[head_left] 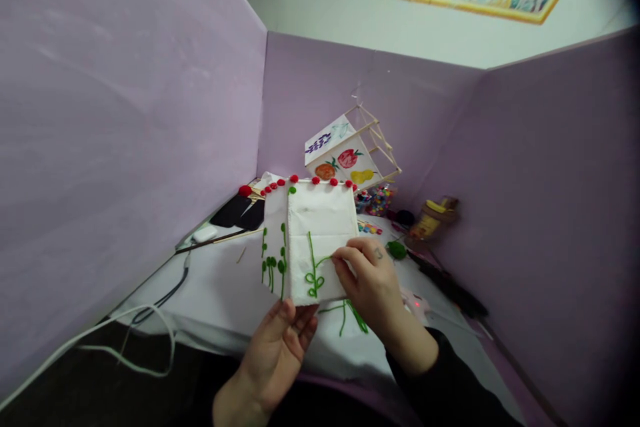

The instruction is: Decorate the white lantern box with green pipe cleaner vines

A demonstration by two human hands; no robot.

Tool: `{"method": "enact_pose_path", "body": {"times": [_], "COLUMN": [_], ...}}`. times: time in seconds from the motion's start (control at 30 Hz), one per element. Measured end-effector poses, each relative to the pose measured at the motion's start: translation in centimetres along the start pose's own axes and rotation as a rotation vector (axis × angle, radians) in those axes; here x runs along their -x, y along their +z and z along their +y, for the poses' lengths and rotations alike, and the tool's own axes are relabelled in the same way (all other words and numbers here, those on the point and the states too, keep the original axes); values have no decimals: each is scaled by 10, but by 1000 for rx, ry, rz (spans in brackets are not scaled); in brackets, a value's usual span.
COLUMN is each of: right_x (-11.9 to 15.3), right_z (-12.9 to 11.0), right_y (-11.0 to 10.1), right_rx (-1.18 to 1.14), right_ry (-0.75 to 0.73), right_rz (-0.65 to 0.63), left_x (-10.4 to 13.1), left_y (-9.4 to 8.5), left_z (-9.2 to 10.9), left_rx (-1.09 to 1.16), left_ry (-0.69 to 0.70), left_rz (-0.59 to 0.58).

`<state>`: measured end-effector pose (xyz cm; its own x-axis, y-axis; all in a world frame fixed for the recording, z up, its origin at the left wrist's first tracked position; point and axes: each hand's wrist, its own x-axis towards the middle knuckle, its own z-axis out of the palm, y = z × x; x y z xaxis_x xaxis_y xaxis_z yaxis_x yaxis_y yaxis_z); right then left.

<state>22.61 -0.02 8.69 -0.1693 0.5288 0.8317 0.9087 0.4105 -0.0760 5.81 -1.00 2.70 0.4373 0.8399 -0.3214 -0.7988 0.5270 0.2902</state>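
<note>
A white box-shaped lantern point(323, 217) stands upright in front of me, red pom-poms along its top edge and green yarn plants on its left face. My left hand point(275, 340) holds it from below, thumb on the near bottom edge. On the front face a green yarn stem with looped leaves point(313, 267) is laid out. My right hand point(367, 277) pinches the loose end of that green yarn near the face's right side. Loose green yarn strands point(354, 317) lie on the table below the right hand.
Behind stands a wooden-framed lantern with painted fruit point(347, 157). A bag of colourful pom-poms point(381, 200), a green yarn ball point(397, 250) and a pink glue gun point(415, 303) with a red light are to the right. Black sheets point(235, 212) and white cables point(165, 347) are left. Purple partitions enclose the table.
</note>
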Motion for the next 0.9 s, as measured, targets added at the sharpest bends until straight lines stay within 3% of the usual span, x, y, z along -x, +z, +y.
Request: {"method": "enact_pose_path", "body": {"times": [0.37,0.63,0.9], "right_x": [-8,-3,-3], "right_z": [-8,-16,-20], "right_y": [-4,0,2], "right_rx": [-3,-130,-141], "right_ry": [-63,74,115], "right_rz": [-74,-106,-149], "left_x": [1,2,2], "left_y": [3,6,4], "left_z": [0,1,0], "left_rx": [-23,-31,-22], "left_ry": [-6,-6,-8], "left_rz": [33,32,33]}}
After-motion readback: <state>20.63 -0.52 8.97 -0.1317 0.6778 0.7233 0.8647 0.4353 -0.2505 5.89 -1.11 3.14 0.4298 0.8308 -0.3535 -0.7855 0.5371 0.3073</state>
